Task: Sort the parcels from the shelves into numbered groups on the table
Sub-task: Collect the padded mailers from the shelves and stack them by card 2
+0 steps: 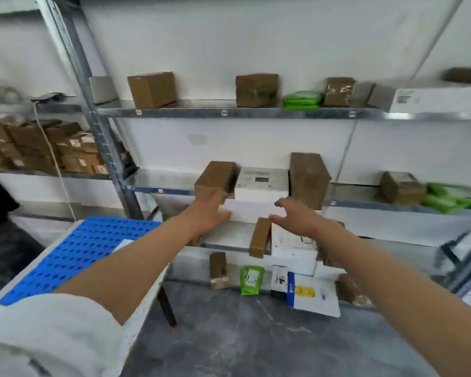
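A large white box [256, 202] with a printed label on top lies on the middle shelf [158, 186], between a brown carton [215, 176] on its left and a taller brown carton [307, 178] on its right. My left hand [207, 210] reaches to the white box's left front corner and touches it just under the brown carton; how its fingers lie is blurred. At the box's right front, my right hand [294, 216] hovers with fingers spread, holding nothing. Whether it touches the box is unclear.
The top shelf [229, 112] carries brown cartons, green pouches [302, 100] and a long white box [435, 99]. Lower down stand a small brown carton [260, 238], a green pouch [251, 280] and white mailers [313, 296]. A table with a blue perforated mat [74, 254] stands at left.
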A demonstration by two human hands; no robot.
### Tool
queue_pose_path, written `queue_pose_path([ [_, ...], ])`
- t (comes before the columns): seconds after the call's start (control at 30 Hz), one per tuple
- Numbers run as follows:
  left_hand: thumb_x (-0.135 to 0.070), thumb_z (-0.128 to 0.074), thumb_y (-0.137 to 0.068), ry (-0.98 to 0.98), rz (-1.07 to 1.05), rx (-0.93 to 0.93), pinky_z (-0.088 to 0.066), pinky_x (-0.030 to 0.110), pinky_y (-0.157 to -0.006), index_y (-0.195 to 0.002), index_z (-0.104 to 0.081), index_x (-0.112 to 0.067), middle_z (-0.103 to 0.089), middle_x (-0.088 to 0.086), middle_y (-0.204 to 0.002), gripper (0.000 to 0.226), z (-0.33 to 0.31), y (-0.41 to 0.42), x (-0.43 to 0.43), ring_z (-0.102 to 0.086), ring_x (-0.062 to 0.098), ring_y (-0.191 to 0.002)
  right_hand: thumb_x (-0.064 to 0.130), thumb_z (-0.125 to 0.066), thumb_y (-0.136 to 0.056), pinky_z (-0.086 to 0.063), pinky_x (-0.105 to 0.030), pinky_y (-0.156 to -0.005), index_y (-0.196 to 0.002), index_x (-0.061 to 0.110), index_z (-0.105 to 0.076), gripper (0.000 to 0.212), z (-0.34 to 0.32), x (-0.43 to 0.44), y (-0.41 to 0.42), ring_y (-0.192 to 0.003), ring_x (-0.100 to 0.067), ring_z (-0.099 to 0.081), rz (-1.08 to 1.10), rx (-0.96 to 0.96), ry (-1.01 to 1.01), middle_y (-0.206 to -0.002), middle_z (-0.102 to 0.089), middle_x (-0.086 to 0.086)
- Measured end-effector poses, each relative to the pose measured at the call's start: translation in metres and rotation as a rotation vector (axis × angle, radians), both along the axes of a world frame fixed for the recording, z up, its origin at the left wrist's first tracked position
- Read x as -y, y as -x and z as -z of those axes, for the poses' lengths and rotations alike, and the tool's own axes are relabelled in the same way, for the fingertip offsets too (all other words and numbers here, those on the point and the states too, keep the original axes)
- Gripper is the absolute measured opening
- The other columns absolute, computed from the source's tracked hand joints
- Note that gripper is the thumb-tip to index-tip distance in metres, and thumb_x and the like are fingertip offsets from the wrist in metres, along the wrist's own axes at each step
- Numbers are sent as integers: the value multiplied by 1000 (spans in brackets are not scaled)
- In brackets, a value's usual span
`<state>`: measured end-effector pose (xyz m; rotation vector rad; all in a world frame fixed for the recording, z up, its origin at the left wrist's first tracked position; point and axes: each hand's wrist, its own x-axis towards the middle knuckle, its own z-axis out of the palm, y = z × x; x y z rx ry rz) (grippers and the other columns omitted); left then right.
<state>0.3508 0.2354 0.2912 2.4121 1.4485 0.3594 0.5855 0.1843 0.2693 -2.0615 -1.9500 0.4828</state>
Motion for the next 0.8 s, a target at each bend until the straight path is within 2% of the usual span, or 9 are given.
queue_pose_path([
  [0.1, -35, -56, -94, 22, 125, -46, -30, 33, -111, -142, -38, -17, -38, 3, -148, 55, 20, -56, -11, -39, 21, -134, 47, -52, -94, -36, -35, -107, -144, 14, -40, 62, 14, 11, -43, -132, -24, -44, 118, -9, 38, -149, -40, -6],
  [0.23, -32, -56, -94, 65, 252, -44, -30, 30, -109, -141, -40, -13, -41, 4, -146, 54, 50, -121, -31, -39, 20, -133, 49, -56, -90, -46, -38, -101, -137, 17, -47, 58, 38, 6, -91, -120, -22, -54, 233, -18, 98, -139, -50, -6],
  [0.3, -35, -57, -93, 87, 294, -53, -33, 31, -107, -140, -41, -15, -44, 4, -144, 54, 69, -148, -45, -42, 20, -130, 47, -56, -89, -50, -34, -93, -131, 20, -51, 51, 47, 1, -110, -110, -19, -57, 258, -25, 126, -130, -55, -2],
  [0.37, -38, -57, -92, 123, 318, -62, -35, 31, -105, -140, -42, -16, -45, 3, -143, 55, 88, -173, -61, -43, 20, -129, 38, -56, -91, -47, -28, -89, -127, 22, -52, 40, 55, -5, -124, -104, -15, -57, 273, -61, 149, -122, -54, 7],
  [0.43, -37, -57, -92, 173, 356, -76, -32, 30, -108, -141, -41, -16, -42, 3, -145, 55, 107, -194, -79, -37, 19, -133, 34, -55, -93, -44, -27, -87, -126, 22, -53, 35, 70, -18, -140, -100, -15, -56, 302, -68, 189, -120, -57, 4],
  [0.5, -35, -55, -94, 223, 391, -91, -27, 27, -109, -142, -38, -15, -37, 2, -148, 55, 125, -213, -98, -30, 19, -137, 35, -55, -91, -42, -26, -86, -123, 24, -54, 34, 86, -35, -156, -95, -12, -52, 320, -97, 236, -118, -57, 5],
  [0.57, -37, -54, -94, 281, 406, -96, -30, 27, -106, -144, -37, -15, -36, 2, -150, 57, 139, -229, -119, -36, 20, -134, 43, -51, -87, -46, -30, -85, -116, 26, -58, 35, 103, -51, -173, -93, -13, -53, 347, -108, 308, -120, -60, 1],
  [0.67, -37, -54, -95, 357, 409, -101, -35, 28, -104, -143, -37, -15, -39, 1, -148, 56, 157, -247, -151, -41, 18, -132, 37, -48, -93, -46, -35, -90, -117, 17, -58, 34, 112, -76, -189, -101, -20, -55, 375, -109, 371, -118, -58, -3],
  [0.8, -37, -54, -94, 392, 403, -114, -33, 29, -105, -143, -38, -15, -40, 2, -147, 56, 182, -270, -187, -39, 18, -133, 34, -51, -91, -44, -31, -78, -106, 13, -57, 27, 129, -114, -211, -97, -22, -58, 459, -181, 365, -101, -58, 0],
])
